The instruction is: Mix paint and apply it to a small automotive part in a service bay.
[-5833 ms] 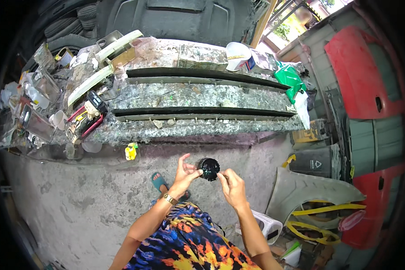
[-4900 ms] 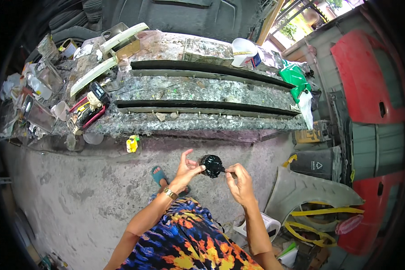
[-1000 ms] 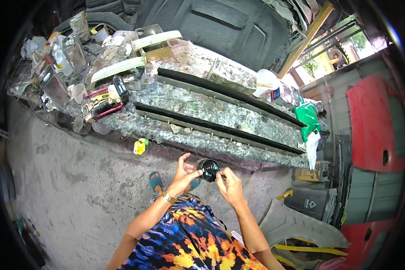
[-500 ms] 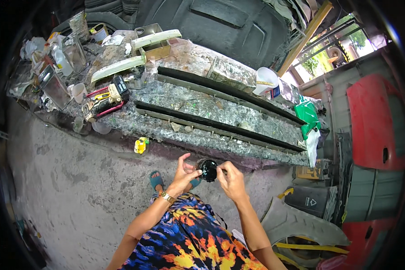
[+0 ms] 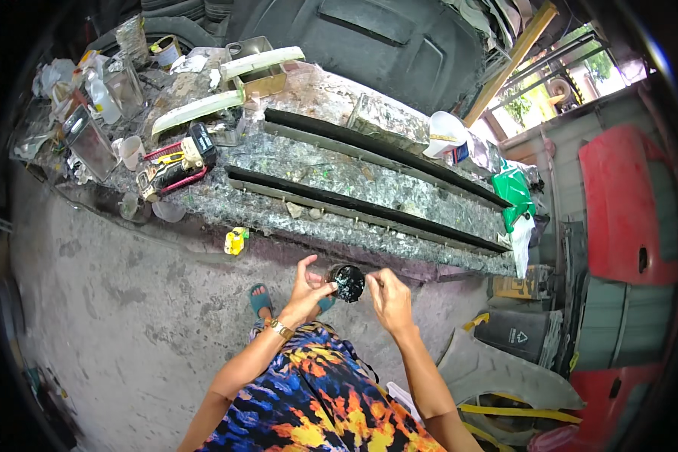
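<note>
A small round container [image 5: 349, 285], black inside with pale glossy flecks, is in front of my body, below the bench edge. My left hand [image 5: 303, 292] holds it from its left side, thumb on the near rim and fingers partly spread behind it. My right hand [image 5: 392, 303] is just to the right of the rim, its thumb and forefinger pinched together. Whatever that pinch holds, if anything, is too small to make out. Across the bench lie two long black strips [image 5: 354, 202], roughly parallel, beyond both hands.
The paint-spattered bench [image 5: 309, 172] carries a cordless power tool [image 5: 175, 164], pale green trim pieces [image 5: 198, 113], a spattered block [image 5: 388, 124] and a white tub [image 5: 446, 134]. A yellow container [image 5: 236, 241] hangs near its front edge. Right stand red car doors [image 5: 624, 203] and a grey fender [image 5: 482, 369].
My right hand has drawn slightly right, away from the container's rim, and a small gap now shows. My left hand and the container stay almost where they were.
</note>
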{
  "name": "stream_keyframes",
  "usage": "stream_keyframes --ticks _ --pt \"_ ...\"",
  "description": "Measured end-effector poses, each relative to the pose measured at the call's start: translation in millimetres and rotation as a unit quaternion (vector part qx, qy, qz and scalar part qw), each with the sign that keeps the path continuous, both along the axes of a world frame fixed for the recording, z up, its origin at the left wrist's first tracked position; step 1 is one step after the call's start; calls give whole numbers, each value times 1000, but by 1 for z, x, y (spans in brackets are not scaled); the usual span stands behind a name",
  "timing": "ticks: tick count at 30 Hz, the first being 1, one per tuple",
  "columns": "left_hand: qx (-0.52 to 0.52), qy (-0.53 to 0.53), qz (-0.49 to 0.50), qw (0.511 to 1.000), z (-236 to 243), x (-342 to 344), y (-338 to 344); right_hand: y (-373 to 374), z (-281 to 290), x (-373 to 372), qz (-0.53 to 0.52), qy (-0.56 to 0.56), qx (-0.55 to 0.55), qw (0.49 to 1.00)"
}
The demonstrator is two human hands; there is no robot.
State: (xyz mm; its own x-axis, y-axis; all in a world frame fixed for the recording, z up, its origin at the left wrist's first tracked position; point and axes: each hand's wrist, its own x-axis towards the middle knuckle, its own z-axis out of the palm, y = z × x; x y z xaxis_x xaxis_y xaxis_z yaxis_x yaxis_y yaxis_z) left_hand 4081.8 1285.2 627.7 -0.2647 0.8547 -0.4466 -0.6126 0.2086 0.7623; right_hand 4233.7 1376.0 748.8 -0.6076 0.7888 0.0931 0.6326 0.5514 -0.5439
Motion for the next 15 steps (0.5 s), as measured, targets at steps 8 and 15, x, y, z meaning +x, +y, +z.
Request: stream_keyframes --ticks 8,15 --pt "-45 25 36 998 3 9 7 4 -28 -3 -167 82 -185 965" --pt "-22 12 41 999 0 0 5 -1 -1 7 47 119 -43 991"
